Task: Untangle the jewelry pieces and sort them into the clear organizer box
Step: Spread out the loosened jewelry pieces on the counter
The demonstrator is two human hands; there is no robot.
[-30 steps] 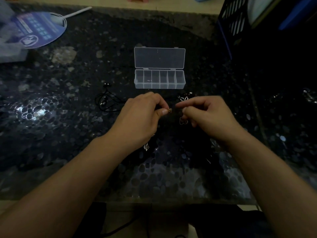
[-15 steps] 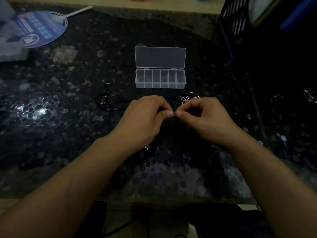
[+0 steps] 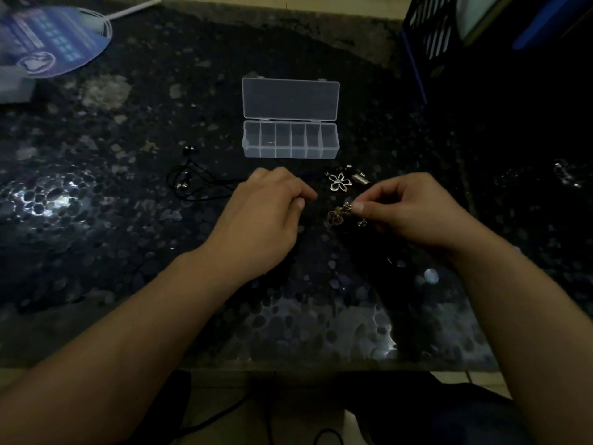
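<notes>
Right hand (image 3: 414, 213): fingers pinching gold wire pendant (image 3: 337, 217) above bench (image 3: 128, 220). Left hand (image 3: 266, 216): fingers curled, contents indiscernible. Flower pendant (image 3: 340, 182) near open clear organizer box (image 3: 290, 139).

No text could be read; the print on the blue hand fan (image 3: 48, 40), far from the fingers, was blurred.

Right hand (image 3: 414, 213) pinches a gold pendant cluster (image 3: 340, 214) just above the dark speckled table (image 3: 128, 220), left hand (image 3: 266, 210) curled beside it, apart; flower pendant (image 3: 340, 182) near open clear organizer box (image 3: 290, 139), black cord (image 3: 192, 184) left.
</notes>
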